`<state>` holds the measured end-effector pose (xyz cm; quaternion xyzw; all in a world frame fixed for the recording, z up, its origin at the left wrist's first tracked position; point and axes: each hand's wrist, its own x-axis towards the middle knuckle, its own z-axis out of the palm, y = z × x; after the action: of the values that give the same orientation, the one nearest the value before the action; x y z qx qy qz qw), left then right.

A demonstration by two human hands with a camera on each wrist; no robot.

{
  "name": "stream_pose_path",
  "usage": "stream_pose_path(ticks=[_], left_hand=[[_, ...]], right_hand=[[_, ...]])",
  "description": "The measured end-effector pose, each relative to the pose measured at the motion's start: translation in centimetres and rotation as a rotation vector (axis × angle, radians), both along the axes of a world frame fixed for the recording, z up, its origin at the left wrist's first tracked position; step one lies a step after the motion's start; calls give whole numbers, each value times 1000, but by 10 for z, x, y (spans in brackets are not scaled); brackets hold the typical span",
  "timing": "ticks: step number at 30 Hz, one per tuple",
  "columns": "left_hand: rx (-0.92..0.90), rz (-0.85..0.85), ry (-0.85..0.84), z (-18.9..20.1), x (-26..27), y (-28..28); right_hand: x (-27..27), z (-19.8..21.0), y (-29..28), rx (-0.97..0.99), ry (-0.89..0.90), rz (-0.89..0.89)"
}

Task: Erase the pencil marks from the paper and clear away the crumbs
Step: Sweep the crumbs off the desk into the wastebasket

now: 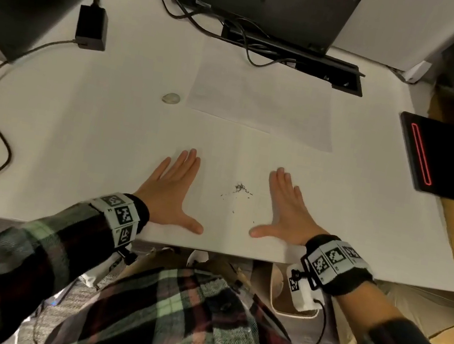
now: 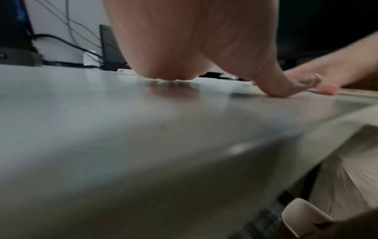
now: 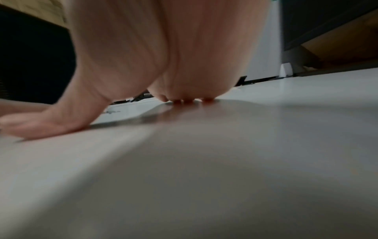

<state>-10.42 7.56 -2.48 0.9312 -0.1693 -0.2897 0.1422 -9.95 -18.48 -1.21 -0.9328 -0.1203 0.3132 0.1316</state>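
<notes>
Both hands lie flat, palms down, on the white desk [image 1: 91, 135] near its front edge. My left hand [image 1: 171, 189] rests with fingers straight and thumb spread to the right; my right hand [image 1: 285, 208] mirrors it, thumb pointing left. Between them sits a small heap of dark eraser crumbs [image 1: 239, 187], with a few specks scattered toward me. A white sheet of paper [image 1: 261, 100] lies farther back, faint grey traces on it. A round greyish eraser-like object [image 1: 171, 98] sits left of the paper. In the wrist views each palm [image 2: 174, 48] [image 3: 163, 48] presses the desk, holding nothing.
A black power brick [image 1: 91, 28] with cables lies back left. A laptop stand [image 1: 261, 2] and a cable tray [image 1: 294, 60] are behind the paper. A black device with a red light strip [image 1: 433, 157] sits at the right edge. A white bin [image 1: 281, 293] stands under the desk.
</notes>
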Motion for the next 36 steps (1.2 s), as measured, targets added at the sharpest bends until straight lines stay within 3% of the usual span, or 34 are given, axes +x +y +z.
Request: stream_pose_path(ticks=[5, 9, 13, 18, 24, 27, 29, 36], left_hand=[[-18, 2, 16, 0, 3, -22], [-46, 60, 7, 1, 10, -47], [-89, 150, -51, -1, 16, -61], [-236, 227, -71, 0, 17, -55], [-164, 236, -60, 2, 18, -15], [-104, 229, -18, 2, 13, -5], [-51, 178, 8, 1, 8, -6], [17, -24, 33, -1, -8, -35]], right_hand=[[16, -6, 18, 11, -52, -43], [12, 3, 17, 173, -12, -148], [-3, 12, 1, 131, 72, -75], [-2, 2, 16, 5, 33, -3], [2, 6, 52, 200, 148, -67], [-9, 17, 54, 435, 234, -243], [-10, 26, 45, 518, 159, -442], [-18, 17, -9, 470, 4, -813]])
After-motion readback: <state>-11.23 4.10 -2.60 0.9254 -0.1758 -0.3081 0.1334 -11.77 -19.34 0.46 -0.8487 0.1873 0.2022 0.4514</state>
